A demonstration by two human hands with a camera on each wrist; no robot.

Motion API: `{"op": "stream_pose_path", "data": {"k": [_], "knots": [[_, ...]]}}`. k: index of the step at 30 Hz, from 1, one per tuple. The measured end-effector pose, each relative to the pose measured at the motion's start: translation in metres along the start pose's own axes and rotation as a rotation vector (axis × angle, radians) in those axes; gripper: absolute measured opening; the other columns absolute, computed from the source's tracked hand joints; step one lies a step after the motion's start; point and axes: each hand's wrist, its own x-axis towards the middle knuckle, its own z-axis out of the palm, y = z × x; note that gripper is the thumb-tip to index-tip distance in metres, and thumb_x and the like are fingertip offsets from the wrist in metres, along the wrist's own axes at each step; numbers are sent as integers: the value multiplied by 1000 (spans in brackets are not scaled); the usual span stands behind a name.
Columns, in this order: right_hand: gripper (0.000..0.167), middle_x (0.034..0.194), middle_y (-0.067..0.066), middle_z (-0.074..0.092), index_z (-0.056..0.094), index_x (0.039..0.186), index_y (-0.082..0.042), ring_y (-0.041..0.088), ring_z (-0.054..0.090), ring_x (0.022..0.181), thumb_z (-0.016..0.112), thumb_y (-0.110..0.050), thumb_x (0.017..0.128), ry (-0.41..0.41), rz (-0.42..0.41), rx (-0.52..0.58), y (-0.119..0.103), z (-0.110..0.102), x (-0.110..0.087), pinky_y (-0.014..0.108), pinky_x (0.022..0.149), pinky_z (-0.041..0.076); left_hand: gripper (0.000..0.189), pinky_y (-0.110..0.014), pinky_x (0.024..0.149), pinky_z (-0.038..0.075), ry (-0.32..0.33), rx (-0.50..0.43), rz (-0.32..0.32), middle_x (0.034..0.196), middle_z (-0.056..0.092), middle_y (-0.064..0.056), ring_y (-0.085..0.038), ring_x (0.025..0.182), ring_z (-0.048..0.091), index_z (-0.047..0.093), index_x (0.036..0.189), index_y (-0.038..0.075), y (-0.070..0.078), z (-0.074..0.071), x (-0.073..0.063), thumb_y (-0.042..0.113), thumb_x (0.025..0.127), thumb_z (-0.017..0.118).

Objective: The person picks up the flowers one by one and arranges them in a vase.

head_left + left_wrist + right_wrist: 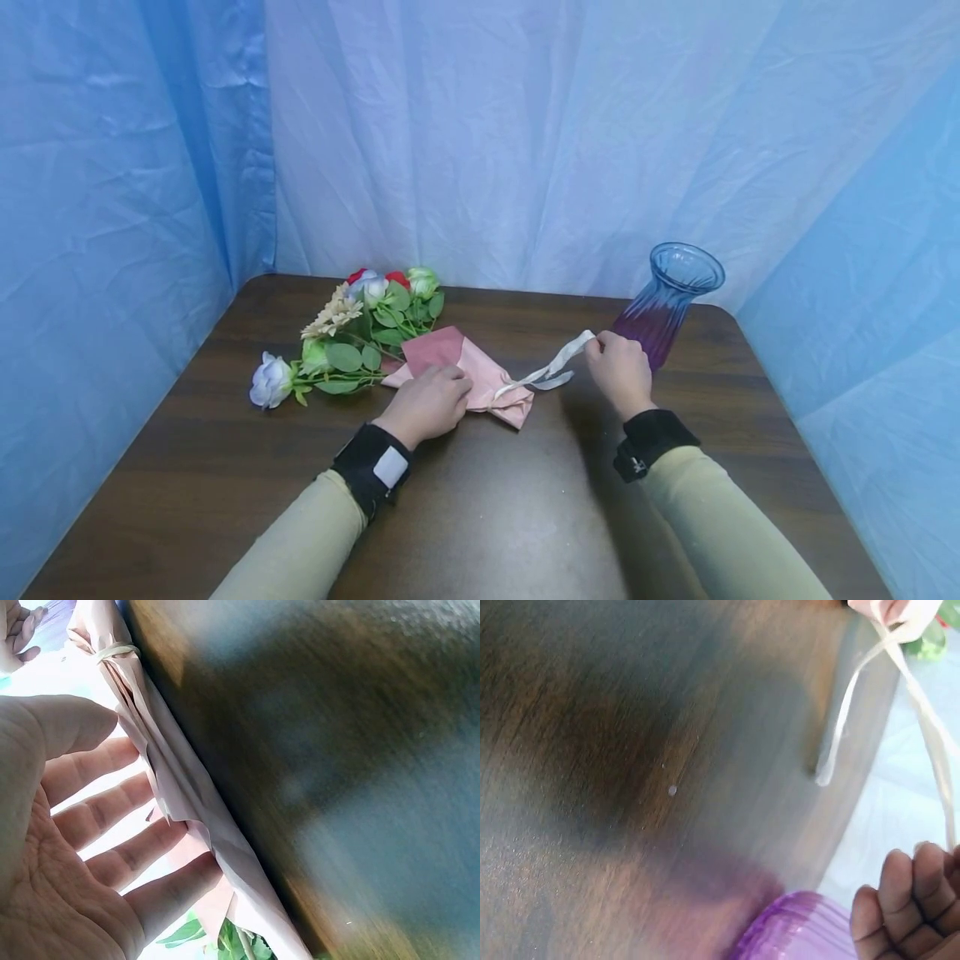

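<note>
I'm watching the left hand (429, 404) touching pink wrapping (483, 371) with straight fingers (131, 855), flowers (335, 315) lying at its ten o'clock; the right hand (622, 372) is pinching white ribbon (561, 359), vase (666, 310) at one o'clock.

Tbl (510, 517) has curtain (480, 150) on far side, also along L & R sides. Flowers (343, 357) lie far L on tbl, blooms twd L & far edge, one rose (270, 382) at L end, nearer than most. Wrapping paper (487, 367) approx. mid tbl, just R of flowers, stems running into its L end. L hand (429, 404) on near side of paper, touching it. Ribbon (557, 360) tied round paper's R end; one tail runs R & far to R hand (622, 371), other ends btwn paper & R hand. Vase (678, 287) far R, just beyond R hand, which hides pt of it.
</note>
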Motion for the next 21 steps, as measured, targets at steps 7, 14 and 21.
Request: {"op": "stream_pose_path", "data": {"k": [7,14,21], "knots": [[37,76,14,66,72,99,0,32,59,69,48,-28,104,-32,107,21,10,-5,2,39,61,46,27,-49,94,54,-17,-3,-15,127,67,-5,-24,117,62,71,126,16,0,1,0,22,102,61],[42,84,16,69,72,103,1,33,61,73,44,-30,105,-29,151,6,20,-8,2,41,62,47,26,-47,94,54,-17,4,-14,126,67,-4,-23,116,63,71,125,16,0,1,1,22,101,62],[45,69,11,65,70,89,-2,28,59,61,42,-34,105,-64,220,11,28,-15,0,36,52,42,26,-47,95,53,-20,9,-12,126,67,-4,-24,116,63,71,125,15,0,1,2,22,102,62]]}}
